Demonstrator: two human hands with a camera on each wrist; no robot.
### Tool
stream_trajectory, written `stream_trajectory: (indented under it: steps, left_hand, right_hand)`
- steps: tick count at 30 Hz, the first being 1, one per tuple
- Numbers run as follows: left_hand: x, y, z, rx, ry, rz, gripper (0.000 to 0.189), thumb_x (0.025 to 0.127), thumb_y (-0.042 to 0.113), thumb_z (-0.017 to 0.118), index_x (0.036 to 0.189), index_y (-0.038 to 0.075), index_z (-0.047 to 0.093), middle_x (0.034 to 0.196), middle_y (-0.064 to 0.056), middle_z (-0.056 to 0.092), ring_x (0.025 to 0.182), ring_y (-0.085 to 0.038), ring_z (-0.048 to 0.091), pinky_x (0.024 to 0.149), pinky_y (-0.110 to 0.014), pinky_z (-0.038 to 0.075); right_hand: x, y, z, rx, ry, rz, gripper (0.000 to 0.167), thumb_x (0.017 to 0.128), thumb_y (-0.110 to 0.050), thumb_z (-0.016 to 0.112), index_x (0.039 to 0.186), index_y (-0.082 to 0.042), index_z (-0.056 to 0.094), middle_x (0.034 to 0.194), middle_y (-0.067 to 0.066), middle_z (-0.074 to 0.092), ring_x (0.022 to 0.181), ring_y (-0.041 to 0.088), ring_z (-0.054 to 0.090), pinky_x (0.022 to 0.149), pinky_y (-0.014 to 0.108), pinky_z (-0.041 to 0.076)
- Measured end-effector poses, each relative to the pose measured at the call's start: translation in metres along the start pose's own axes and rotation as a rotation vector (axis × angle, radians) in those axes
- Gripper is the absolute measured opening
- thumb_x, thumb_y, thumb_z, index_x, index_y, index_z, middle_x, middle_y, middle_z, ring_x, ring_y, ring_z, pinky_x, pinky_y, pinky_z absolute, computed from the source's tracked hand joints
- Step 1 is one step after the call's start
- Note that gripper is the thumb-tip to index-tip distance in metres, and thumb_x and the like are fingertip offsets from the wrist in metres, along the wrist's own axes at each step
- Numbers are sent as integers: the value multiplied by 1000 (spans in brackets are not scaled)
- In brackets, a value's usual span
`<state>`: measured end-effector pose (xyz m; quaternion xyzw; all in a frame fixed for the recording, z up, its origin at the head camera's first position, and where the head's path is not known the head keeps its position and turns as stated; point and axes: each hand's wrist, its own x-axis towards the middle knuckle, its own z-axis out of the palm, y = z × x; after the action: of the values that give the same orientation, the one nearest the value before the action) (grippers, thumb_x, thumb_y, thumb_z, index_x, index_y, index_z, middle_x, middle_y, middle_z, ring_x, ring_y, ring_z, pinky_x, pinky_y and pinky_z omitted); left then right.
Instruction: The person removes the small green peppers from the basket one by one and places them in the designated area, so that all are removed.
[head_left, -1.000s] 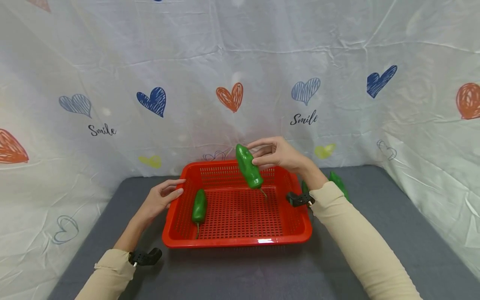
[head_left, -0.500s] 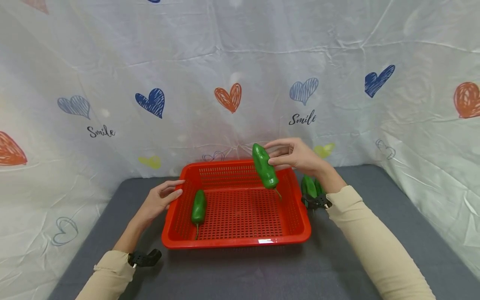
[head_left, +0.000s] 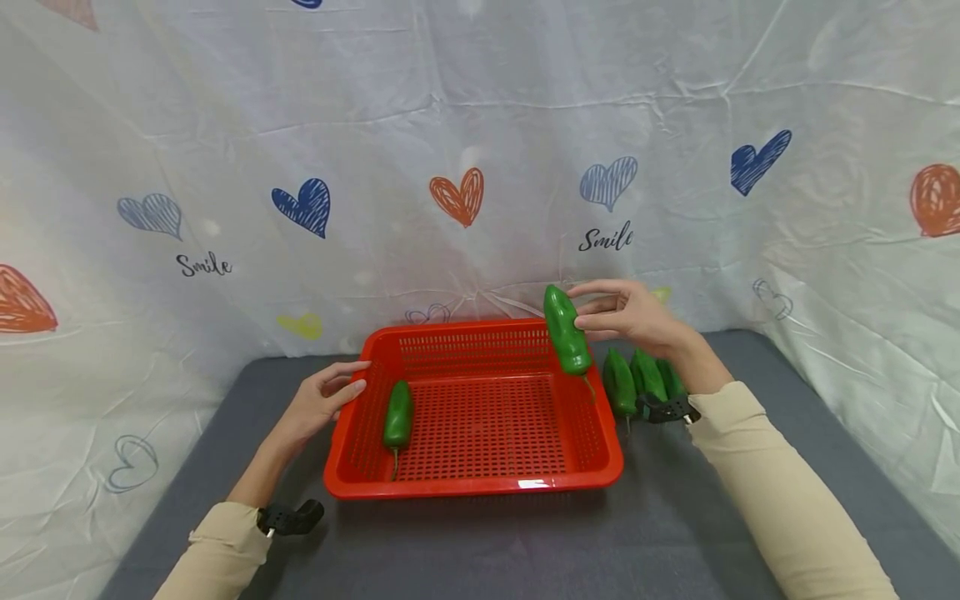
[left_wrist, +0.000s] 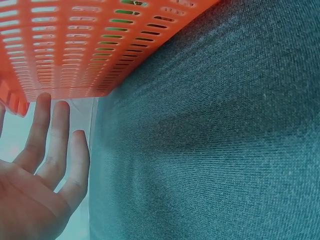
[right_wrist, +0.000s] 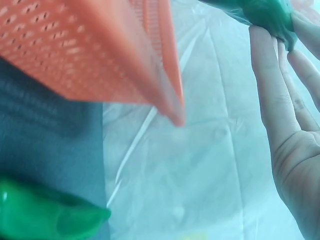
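My right hand (head_left: 630, 317) pinches a green chili pepper (head_left: 568, 332) between thumb and fingers. The pepper hangs tilted, stem down, over the right back part of a red basket (head_left: 472, 486). In the right wrist view the held pepper (right_wrist: 265, 15) shows at the top, at the fingertips. My left hand (head_left: 318, 400) rests its fingertips on the basket's left rim. In the left wrist view that hand's fingers (left_wrist: 59, 135) are nearly straight beside the slotted basket wall (left_wrist: 100, 45). Another green pepper (head_left: 398, 417) lies inside the basket, along its left side.
Several more green peppers (head_left: 620, 383) lie side by side on the dark grey tabletop (head_left: 480, 550), right of the basket and partly behind my right wrist. A white cloth (head_left: 465, 100) printed with hearts hangs behind the table.
My right hand has moved to the right with the pepper, from above the basket's middle towards its right edge. More peppers on the table now show. My left hand has stayed put.
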<state>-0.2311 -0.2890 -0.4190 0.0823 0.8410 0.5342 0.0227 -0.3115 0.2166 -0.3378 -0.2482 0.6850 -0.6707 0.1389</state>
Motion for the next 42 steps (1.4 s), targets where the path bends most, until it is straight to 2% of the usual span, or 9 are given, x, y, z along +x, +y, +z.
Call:
stream_trajectory:
  steps: [8,17,26,36,42]
  left_hand:
    - [-1,0,1,-10,-3,-5,50,102,30,66,147,10,55,135,-22,58,108,-30,58,70,-37,53]
    - [-1,1,1,-7,9,-5,50,102,30,66,146,11,55,135,-21,58,105,-28,59,68,-36,53]
    - [0,-1,1,-5,5,-1,50,102,30,65,147,11,55,137,-22,57,106,-28,59,68,-35,52]
    - [2,-1,1,-10,5,-13,50,102,31,65,147,12,55,136,-21,57,103,-28,59,66,-33,50]
    - [1,-3,1,-8,6,-12,49,102,31,65,147,12,55,136,-21,57,103,-28,59,65,-33,50]
  right_hand:
    - [-12,-1,-20,56,36,-52,42,93,13,65,133,0,64,107,18,73,94,28,72,81,50,57]
    - [-27,-3,-39,27,77,-39,41,94,11,66,133,0,63,106,15,73,93,25,72,84,48,56]
    - [-41,1,-53,-6,118,-20,40,95,10,66,133,-1,65,111,11,73,97,23,70,81,44,58]
    - [-59,22,-77,-35,114,-7,38,97,8,64,133,-4,66,115,6,72,100,20,70,79,43,58]
    - [-75,35,-89,-29,148,18,38,98,8,63,134,-3,65,116,3,72,102,19,69,80,40,58]
